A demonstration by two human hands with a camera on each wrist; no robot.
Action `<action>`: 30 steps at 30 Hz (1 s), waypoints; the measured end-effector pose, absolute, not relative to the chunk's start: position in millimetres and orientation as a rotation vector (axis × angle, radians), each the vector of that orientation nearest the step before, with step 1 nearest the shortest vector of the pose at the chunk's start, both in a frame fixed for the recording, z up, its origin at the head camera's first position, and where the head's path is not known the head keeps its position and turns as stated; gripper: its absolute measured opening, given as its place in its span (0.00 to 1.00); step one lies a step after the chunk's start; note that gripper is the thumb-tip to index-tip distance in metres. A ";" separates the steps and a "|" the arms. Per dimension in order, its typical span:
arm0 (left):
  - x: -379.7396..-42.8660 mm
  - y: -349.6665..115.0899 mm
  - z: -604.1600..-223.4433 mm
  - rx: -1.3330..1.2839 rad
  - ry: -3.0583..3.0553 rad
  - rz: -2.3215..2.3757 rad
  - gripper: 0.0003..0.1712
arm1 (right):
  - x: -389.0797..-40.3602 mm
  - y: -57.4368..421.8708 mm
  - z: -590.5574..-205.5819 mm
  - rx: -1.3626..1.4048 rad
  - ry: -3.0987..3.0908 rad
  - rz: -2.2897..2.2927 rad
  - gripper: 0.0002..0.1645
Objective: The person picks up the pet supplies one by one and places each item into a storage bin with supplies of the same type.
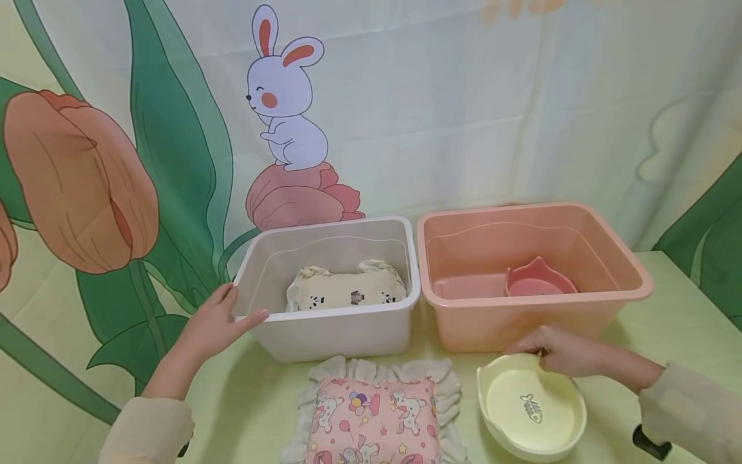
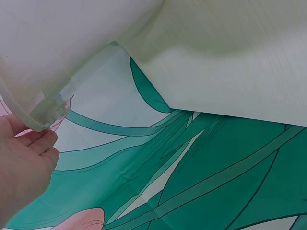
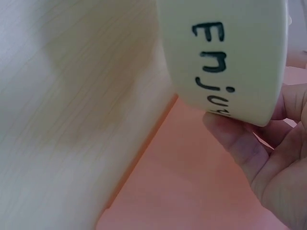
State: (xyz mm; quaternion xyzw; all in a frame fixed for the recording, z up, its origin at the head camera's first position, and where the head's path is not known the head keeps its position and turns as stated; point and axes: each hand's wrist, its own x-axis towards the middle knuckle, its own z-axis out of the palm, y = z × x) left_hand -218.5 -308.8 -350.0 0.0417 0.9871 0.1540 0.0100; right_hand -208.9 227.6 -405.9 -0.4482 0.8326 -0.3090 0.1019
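fingers of right hand [image 1: 563, 352] clamped on edge of yellow bowl [image 1: 530, 412], dark lettering [image 3: 212, 62] on outer wall. fingers of left hand [image 1: 214, 327] curled onto corner rim of white bin [image 1: 342, 338]. between both hands, short of fingers: pink printed cushion [image 1: 373, 422] with ruffled border, on pale green table [image 1: 232, 412]. just past right fingers: peach bin [image 1: 481, 327], pink bowl [image 1: 539, 282] inside. right of left fingers, in white bin: cream ruffled cushion [image 1: 337, 290]. farthest, behind all fingers: cloth [image 1: 493, 129] printed with rabbit [image 1: 288, 90] and tulips [image 1: 81, 180].
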 end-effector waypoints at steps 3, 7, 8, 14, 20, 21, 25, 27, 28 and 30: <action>-218.3 -309.1 -350.0 0.131 3.080 0.482 0.55 | -208.9 226.7 -403.4 -1.327 2.460 -0.912 0.35; -218.1 -309.5 -350.3 0.138 3.084 0.484 0.55 | -209.0 225.4 -399.9 -1.323 2.472 -0.903 0.34; -218.1 -309.5 -350.4 0.139 3.084 0.485 0.55 | -209.0 225.1 -399.0 -1.319 2.471 -0.904 0.34; -217.5 -309.7 -350.9 0.145 3.085 0.488 0.54 | -209.7 224.1 -394.5 -1.302 2.457 -0.901 0.34; -218.1 -309.9 -352.0 0.138 3.084 0.492 0.55 | -209.7 223.5 -390.2 -1.294 2.450 -0.894 0.34; -218.2 -309.8 -352.1 0.138 3.084 0.492 0.55 | -209.7 223.3 -389.4 -1.292 2.450 -0.890 0.34; -218.5 -309.1 -351.3 0.134 3.081 0.491 0.55 | -209.9 223.0 -387.6 -1.300 2.460 -0.885 0.34; -218.5 -308.7 -350.5 0.136 3.081 0.489 0.55 | -210.5 222.8 -387.5 -1.309 2.464 -0.888 0.34; -218.5 -308.6 -350.1 0.138 3.081 0.488 0.55 | -210.7 222.6 -387.2 -1.309 2.464 -0.891 0.35; -218.4 -308.3 -349.5 0.140 3.081 0.488 0.55 | -211.4 222.3 -386.5 -1.314 2.463 -0.893 0.34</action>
